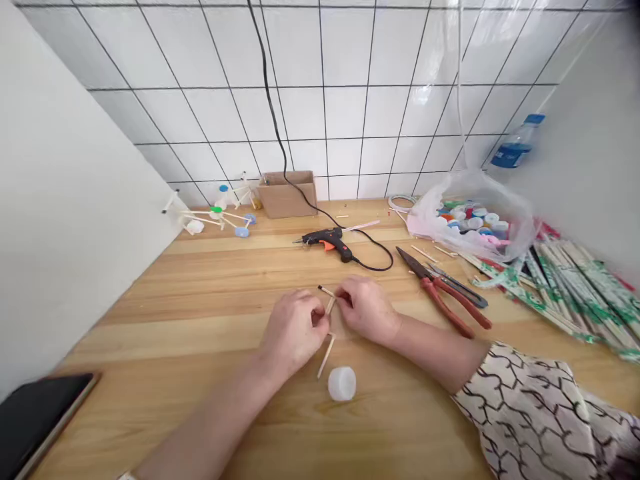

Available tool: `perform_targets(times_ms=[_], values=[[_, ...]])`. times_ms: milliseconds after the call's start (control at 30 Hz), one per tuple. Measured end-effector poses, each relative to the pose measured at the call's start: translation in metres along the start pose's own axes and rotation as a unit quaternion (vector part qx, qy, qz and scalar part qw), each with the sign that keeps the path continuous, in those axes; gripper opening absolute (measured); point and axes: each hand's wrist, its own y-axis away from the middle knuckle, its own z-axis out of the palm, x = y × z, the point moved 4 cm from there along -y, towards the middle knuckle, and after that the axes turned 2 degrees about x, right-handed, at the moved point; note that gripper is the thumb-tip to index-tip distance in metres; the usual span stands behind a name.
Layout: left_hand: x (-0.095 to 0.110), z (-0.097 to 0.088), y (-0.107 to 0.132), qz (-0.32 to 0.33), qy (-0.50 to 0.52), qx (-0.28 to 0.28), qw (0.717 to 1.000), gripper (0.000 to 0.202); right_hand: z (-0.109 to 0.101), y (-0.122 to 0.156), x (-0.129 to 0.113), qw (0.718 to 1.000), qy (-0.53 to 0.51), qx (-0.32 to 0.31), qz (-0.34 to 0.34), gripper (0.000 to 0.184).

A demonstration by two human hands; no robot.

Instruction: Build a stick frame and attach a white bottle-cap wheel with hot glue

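– Sticks (330,305) sit at the middle of the bench (200,293), between our left hand (293,330) and right hand (367,310), and the fingers of both pinch them.
– Light, thin and brittle, we judge, so we grip gently near where they meet. A white cap (342,383) lies just beside, with a glue gun (327,240) further back.

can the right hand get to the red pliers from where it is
Probably yes: the pliers lie on bare tabletop just beside the right hand, nothing between them, though that hand is pinching sticks now.
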Motion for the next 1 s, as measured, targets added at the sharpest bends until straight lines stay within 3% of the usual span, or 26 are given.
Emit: perform_targets(times_ms=[267,533,1000], values=[[0.003,0.0,-0.001,-0.002,-0.045,-0.008,0.999,0.015,-0.004,0.005,0.003,1.0,-0.005,-0.005,0.022,0.015],[0.004,0.002,0.002,0.055,-0.087,0.026,0.994,0.015,-0.005,0.01,0.004,0.999,-0.006,-0.007,0.042,0.015],[0.003,0.004,0.001,0.098,-0.064,0.036,0.992,0.016,-0.001,0.011,0.006,0.998,-0.022,-0.017,0.059,0.013]])
